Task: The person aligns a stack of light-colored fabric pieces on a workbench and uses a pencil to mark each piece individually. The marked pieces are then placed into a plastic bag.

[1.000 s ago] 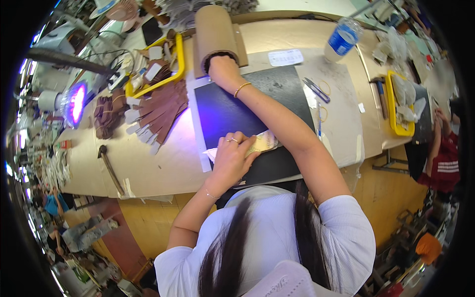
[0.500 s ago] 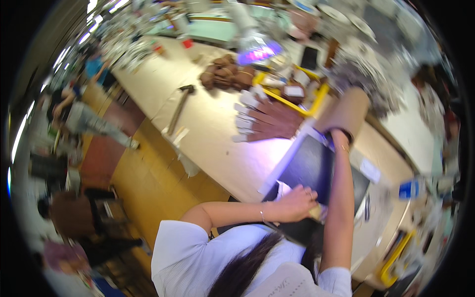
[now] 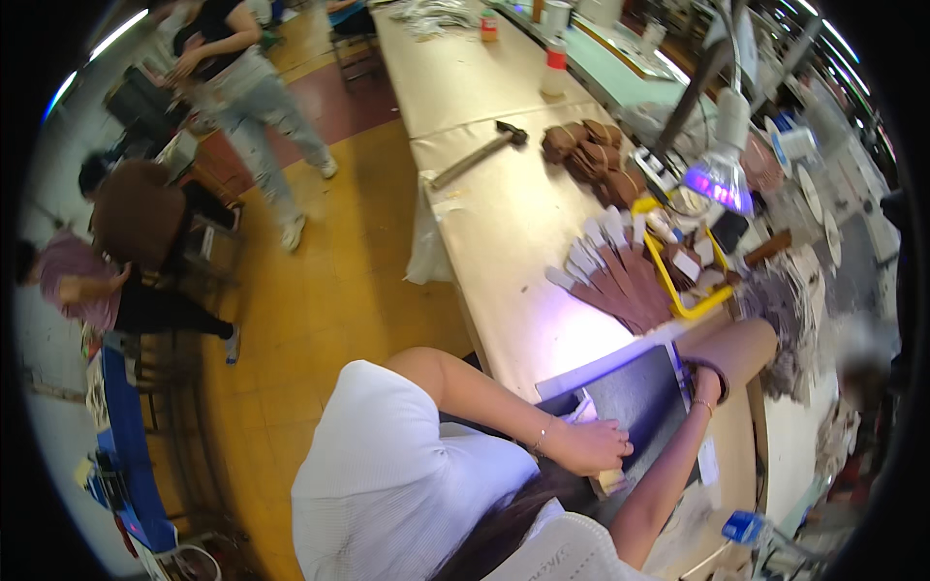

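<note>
My left hand (image 3: 589,447) is closed low over a black mat (image 3: 635,397) at the table's near edge. A whitish cloth-like piece (image 3: 584,408) sticks out on its far side and a pale yellowish end (image 3: 610,480) on the near side. Whether they are one object I cannot make out. My right hand (image 3: 709,383) reaches into the dark-rimmed open end of a tan roll or tube (image 3: 741,351); its fingers are hidden there. Beyond the mat, brown leather strips (image 3: 625,290) with pale grey tips lie fanned out.
A yellow basket (image 3: 690,312) of small items adjoins the strips, under a lit lamp (image 3: 722,179). Bundled brown pieces (image 3: 596,155), a hammer (image 3: 480,157) and a red-and-clear bottle (image 3: 554,68) lie or stand farther back. Other people (image 3: 257,107) are at the left, across the yellow floor.
The view has swung, so the table and both arms appear shifted. My left hand stays closed over the mat, and my right hand remains at the roll's opening.
</note>
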{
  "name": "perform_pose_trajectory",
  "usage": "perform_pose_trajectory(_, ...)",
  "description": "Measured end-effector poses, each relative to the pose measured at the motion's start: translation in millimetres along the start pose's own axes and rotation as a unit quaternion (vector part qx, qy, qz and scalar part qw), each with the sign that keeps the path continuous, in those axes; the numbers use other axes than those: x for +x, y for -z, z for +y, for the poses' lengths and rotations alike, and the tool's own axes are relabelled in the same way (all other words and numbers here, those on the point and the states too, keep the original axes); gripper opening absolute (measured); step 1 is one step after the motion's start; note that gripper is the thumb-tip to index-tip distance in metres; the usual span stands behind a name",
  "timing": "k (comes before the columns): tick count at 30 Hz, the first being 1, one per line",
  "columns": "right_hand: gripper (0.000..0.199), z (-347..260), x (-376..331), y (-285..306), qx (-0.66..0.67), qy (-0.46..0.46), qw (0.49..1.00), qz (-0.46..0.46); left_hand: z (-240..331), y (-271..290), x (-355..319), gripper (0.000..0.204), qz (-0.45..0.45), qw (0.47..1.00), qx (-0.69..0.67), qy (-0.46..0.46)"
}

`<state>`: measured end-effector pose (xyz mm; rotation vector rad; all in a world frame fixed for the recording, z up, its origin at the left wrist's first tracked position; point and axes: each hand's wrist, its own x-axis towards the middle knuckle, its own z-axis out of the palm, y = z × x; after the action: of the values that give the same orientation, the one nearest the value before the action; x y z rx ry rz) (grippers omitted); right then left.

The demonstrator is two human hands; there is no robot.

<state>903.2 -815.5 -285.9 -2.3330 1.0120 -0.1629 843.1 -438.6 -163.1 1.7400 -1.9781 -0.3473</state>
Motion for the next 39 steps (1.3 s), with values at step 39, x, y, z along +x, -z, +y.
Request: perform_pose_trajectory(39,0.018,-130.4,-348.9,99.9,0.558,0.115,0.791,0.223,12.8,31.6,-7.4,0.036,0.017,0.999,0.022,0.027)
